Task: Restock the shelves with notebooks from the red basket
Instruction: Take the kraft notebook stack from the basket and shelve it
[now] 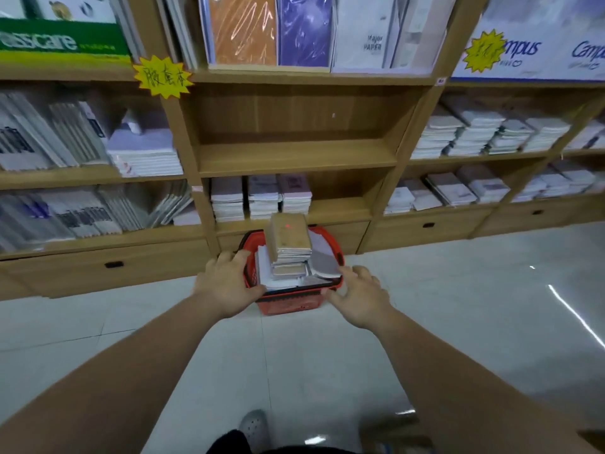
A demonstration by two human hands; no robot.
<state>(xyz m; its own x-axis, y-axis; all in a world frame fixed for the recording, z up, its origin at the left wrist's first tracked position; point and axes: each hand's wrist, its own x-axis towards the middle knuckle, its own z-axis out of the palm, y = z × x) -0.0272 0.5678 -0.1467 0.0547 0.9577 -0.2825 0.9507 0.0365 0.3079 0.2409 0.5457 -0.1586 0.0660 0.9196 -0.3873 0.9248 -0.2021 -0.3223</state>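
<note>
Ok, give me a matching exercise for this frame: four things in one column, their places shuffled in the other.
Things:
1 red basket
2 tan notebook stack
3 left yellow starburst tag
4 left hand

Places:
a stuck on the front of the shelves, upper left
b on the floor before the shelves
c at the basket's left rim
d piled in the basket, rising above its rim

Pairs: 1-b; 2-d; 3-a; 4-c
</note>
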